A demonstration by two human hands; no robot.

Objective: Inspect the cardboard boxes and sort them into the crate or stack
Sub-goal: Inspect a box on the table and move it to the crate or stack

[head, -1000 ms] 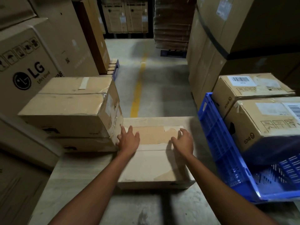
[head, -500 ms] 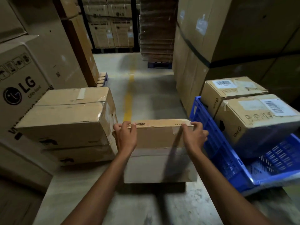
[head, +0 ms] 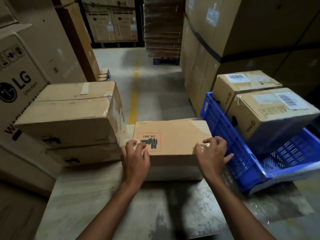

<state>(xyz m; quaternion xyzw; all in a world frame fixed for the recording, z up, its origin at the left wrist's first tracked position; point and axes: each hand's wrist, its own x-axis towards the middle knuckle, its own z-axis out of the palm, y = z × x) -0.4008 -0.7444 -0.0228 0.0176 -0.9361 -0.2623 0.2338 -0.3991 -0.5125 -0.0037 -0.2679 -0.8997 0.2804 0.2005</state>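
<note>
Left hand (head: 135, 157) and right hand (head: 212, 154) apparently grip the UN 3481 box (head: 174, 138), frame centre: inspection; next, choose crate (head: 223, 135) or stack (head: 69, 116).

The near bench (head: 103, 213) in front of the middle box (head: 173, 135) lies open. On its left the two-box stack (head: 69, 118) leaves only a narrow gap. On its right the blue crate (head: 223, 135) stands just beside it. Two boxes (head: 273, 115) fill the crate's far part, and its near part has room.
</note>
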